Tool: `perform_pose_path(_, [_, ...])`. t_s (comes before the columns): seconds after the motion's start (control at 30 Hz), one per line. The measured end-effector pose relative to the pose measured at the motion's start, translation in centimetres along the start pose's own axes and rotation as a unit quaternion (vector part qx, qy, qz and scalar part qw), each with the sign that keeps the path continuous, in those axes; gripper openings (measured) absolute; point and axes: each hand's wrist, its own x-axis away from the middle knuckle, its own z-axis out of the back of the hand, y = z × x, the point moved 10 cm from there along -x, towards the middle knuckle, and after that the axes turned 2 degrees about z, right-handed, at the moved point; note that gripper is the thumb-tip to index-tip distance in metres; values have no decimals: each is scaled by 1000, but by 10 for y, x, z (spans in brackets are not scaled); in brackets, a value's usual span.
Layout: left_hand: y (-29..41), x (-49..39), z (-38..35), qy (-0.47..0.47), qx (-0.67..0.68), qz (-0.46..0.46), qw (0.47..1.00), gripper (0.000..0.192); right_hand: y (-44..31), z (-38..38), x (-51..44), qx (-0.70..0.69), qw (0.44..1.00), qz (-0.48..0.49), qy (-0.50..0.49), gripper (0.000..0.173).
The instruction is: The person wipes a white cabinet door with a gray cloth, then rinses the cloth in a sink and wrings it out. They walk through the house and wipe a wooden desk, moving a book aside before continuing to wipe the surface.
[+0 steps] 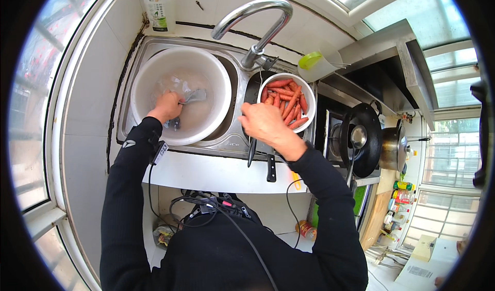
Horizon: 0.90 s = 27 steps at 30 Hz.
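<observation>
A large white plastic basin (225, 113) of cloudy water sits in the left part of the steel sink. My left hand (167, 104) is inside it, fingers closed on a grey, cloth-like piece (195, 96). Below that wrist a small dark patterned thing (174, 124) shows in the water; what it is stays unclear. To the right, a white bowl (312, 101) is full of slender orange-red root vegetables (287, 99), carrots or small sweet potatoes. My right hand (260, 121), slightly blurred, hovers by the bowl's near left edge with fingers curled. Whether it holds something is hidden.
A chrome faucet (267, 24) arches over the sink (232, 138). A black-handled knife (271, 168) lies at the counter's front edge. Right of the sink stand a wok (367, 159) with a ladle (359, 137) and a lidded pot (390, 151). A cable hangs from my left wrist.
</observation>
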Motion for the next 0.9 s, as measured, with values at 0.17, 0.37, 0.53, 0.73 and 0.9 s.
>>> perform_pose_path(0.17, [42, 33, 44, 55, 261, -96, 959, 19, -20, -34, -36, -156, 987, 8, 31, 57])
perform_pose_path(0.37, [74, 63, 58, 84, 451, -172, 872, 10, -31, -105, -70, -465, 877, -53, -106, 30])
perform_pose_path(0.53, [51, 61, 46, 54, 445, -85, 890, 14, -26, -105, -66, -488, 868, -61, -66, 23])
perform_pose_path(0.73, [3, 27, 6, -43, 274, -33, 960, 53, -20, -56, -38, -279, 957, -7, 84, 21])
perform_pose_path(0.9, [-1, 16, -22, -50, 38, -64, 996, 76, 19, -28, 14, -498, 857, -92, 92, 18])
